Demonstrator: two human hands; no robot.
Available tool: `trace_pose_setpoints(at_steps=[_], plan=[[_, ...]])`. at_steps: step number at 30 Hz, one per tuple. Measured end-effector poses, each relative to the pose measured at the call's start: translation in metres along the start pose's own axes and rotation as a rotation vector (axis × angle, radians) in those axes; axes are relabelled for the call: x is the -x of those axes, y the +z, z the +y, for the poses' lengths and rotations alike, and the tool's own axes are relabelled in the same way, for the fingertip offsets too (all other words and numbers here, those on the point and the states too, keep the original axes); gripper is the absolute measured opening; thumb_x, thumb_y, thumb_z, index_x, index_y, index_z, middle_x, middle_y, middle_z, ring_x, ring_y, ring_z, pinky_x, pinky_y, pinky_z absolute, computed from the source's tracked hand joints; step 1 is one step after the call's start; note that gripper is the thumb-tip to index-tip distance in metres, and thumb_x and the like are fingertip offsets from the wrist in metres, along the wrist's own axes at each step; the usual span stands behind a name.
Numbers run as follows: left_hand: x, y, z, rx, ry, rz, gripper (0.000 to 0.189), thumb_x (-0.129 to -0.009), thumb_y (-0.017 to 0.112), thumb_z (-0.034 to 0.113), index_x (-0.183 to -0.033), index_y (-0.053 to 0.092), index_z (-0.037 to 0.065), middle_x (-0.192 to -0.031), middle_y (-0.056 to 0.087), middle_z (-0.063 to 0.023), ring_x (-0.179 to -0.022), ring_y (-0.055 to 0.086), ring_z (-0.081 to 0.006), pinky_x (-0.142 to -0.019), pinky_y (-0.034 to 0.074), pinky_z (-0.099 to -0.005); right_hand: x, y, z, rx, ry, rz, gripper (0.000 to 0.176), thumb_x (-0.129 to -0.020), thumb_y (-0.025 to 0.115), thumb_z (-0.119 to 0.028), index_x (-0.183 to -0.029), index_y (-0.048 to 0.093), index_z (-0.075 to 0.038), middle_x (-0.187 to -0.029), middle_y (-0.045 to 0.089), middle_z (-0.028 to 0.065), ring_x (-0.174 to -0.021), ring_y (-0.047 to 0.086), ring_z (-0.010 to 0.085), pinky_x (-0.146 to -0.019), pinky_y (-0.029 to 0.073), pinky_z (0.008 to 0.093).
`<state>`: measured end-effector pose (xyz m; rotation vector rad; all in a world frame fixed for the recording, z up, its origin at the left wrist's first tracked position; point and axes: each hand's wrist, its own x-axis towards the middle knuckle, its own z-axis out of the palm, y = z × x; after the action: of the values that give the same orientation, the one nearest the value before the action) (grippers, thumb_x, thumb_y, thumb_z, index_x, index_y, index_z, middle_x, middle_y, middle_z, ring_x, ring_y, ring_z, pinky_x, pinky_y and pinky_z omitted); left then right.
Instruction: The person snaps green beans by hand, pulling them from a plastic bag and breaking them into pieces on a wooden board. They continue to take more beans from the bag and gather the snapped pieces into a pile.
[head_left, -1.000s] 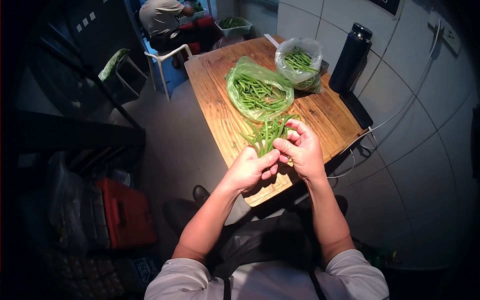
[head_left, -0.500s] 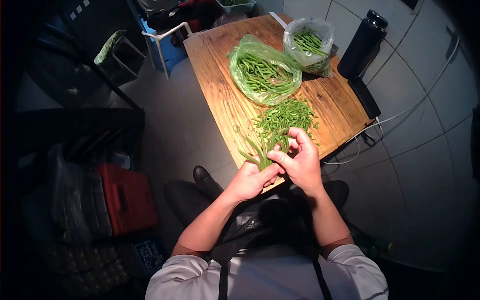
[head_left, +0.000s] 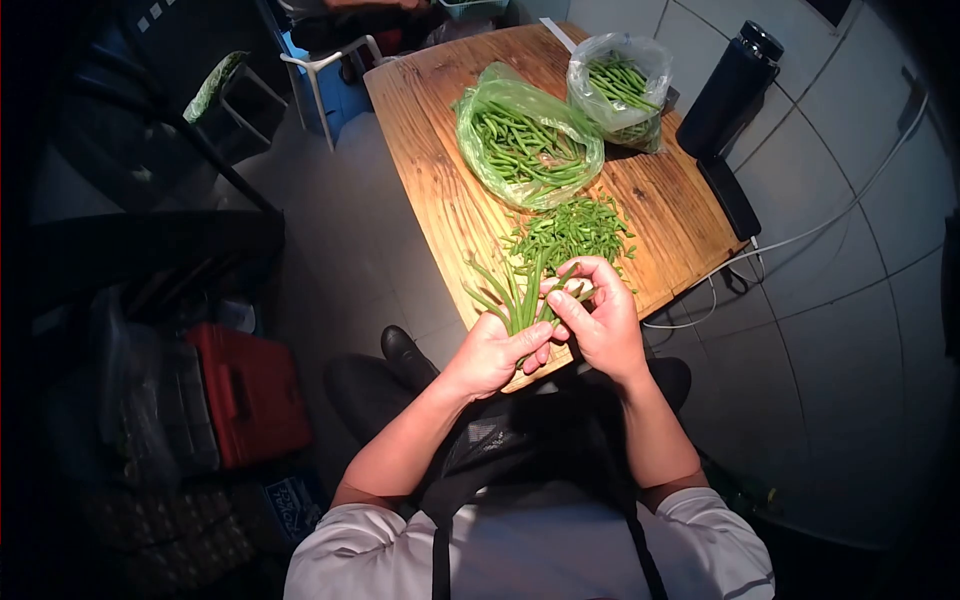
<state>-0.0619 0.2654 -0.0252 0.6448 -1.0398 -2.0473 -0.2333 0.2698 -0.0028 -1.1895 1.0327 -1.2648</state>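
A bunch of long green beans (head_left: 518, 302) fans upward out of my left hand (head_left: 492, 358), whose fingers are wrapped round its lower ends. Just to the right, my right hand (head_left: 605, 325) pinches green bean pieces between thumb and fingers, close against the bunch. Beyond both hands, a pile of short cut bean pieces (head_left: 572, 236) lies on the wooden table (head_left: 425, 130). Behind the pile sits an open green plastic bag (head_left: 490, 95) full of long beans. A clear plastic bag (head_left: 655, 62) with more beans stands at the back right.
A dark bottle (head_left: 728, 90) and a black box-shaped device (head_left: 733, 200) with a white cable (head_left: 820, 215) are at the table's right edge, by the tiled wall. A white chair (head_left: 318, 75) and a seated person's arm are beyond the table. A red box (head_left: 262, 395) is at left.
The beans in my left hand now spread wider and stand further out. My left hand has turned slightly, and my right fingers have shifted on the beans. The other person's arm has come into view.
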Motion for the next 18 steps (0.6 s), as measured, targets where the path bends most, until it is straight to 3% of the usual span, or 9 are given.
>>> trace_pose_setpoints(at_steps=[3,6,7,10,11,14,15,18], plan=[[0.000,-0.003,0.000,-0.088,-0.034,-0.026,0.025,-0.102,0.057,0.016,-0.121,0.057,0.000,-0.085,0.061,-0.0026,-0.058,0.049,-0.0066,-0.052,0.042,-0.0220,0.002,-0.001,-0.005,-0.039,0.057,0.028,0.024,-0.096,0.062,-0.001,-0.117,0.051,0.001,-0.099,0.068,0.0072,-0.083,0.061,0.0080,-0.074,0.052,0.0235],[-0.002,-0.009,-0.003,-0.128,-0.071,-0.013,0.017,-0.102,0.058,0.016,-0.108,0.061,0.000,-0.082,0.061,-0.0022,-0.056,0.047,-0.0059,-0.051,0.041,-0.0218,-0.003,-0.005,0.007,0.123,-0.115,0.047,0.027,-0.095,0.064,0.000,-0.119,0.055,0.002,-0.095,0.067,0.0075,-0.075,0.063,0.0089,-0.065,0.054,0.0233],[-0.001,-0.004,0.003,-0.121,-0.076,0.011,0.016,-0.102,0.058,0.015,-0.105,0.061,0.000,-0.081,0.061,-0.0022,-0.056,0.047,-0.0056,-0.051,0.041,-0.0216,0.000,-0.004,0.001,0.028,-0.055,0.059,0.029,-0.093,0.067,0.000,-0.120,0.057,0.003,-0.095,0.067,0.0071,-0.080,0.065,0.0109,-0.071,0.055,0.0246],[0.001,0.004,0.009,-0.139,-0.053,0.079,0.017,-0.101,0.058,0.015,-0.094,0.064,0.001,-0.070,0.057,0.0008,-0.053,0.046,-0.0042,-0.048,0.039,-0.0205,0.001,-0.014,0.003,0.135,-0.182,0.081,0.032,-0.093,0.068,-0.001,-0.122,0.055,0.004,-0.098,0.069,0.0077,-0.080,0.066,0.0113,-0.071,0.056,0.0246],[0.001,0.002,0.008,-0.159,-0.056,0.090,0.018,-0.101,0.058,0.015,-0.092,0.065,0.002,-0.069,0.057,0.0015,-0.053,0.046,-0.0039,-0.047,0.038,-0.0204,0.000,-0.015,0.002,0.104,-0.205,0.132,0.027,-0.091,0.070,-0.002,-0.115,0.061,0.004,-0.092,0.070,0.0066,-0.079,0.066,0.0103,-0.071,0.055,0.0250],[0.004,-0.003,0.009,-0.211,-0.067,0.107,0.019,-0.101,0.059,0.016,-0.090,0.065,0.002,-0.068,0.057,0.0026,-0.051,0.045,-0.0035,-0.046,0.037,-0.0203,0.005,-0.031,-0.019,0.574,-0.233,0.071,0.017,-0.088,0.072,-0.003,-0.104,0.068,0.001,-0.084,0.070,0.0065,-0.080,0.067,0.0111,-0.070,0.053,0.0258],[0.006,-0.004,0.010,-0.226,-0.072,0.109,0.019,-0.101,0.059,0.016,-0.090,0.065,0.002,-0.068,0.057,0.0028,-0.050,0.045,-0.0034,-0.045,0.037,-0.0203,0.004,-0.032,-0.024,0.657,-0.291,0.076,0.012,-0.085,0.075,-0.005,-0.095,0.071,-0.001,-0.079,0.068,0.0090,-0.078,0.068,0.0177,-0.067,0.052,0.0290],[0.007,-0.002,0.014,-0.226,-0.068,0.158,0.020,-0.101,0.059,0.016,-0.087,0.066,0.003,-0.064,0.055,0.0029,-0.049,0.044,-0.0033,-0.045,0.036,-0.0204,-0.005,-0.048,-0.035,0.957,-0.542,-0.084,0.017,-0.082,0.077,-0.008,-0.096,0.070,-0.002,-0.080,0.068,0.0118,-0.074,0.066,0.0269,-0.065,0.052,0.0330]])
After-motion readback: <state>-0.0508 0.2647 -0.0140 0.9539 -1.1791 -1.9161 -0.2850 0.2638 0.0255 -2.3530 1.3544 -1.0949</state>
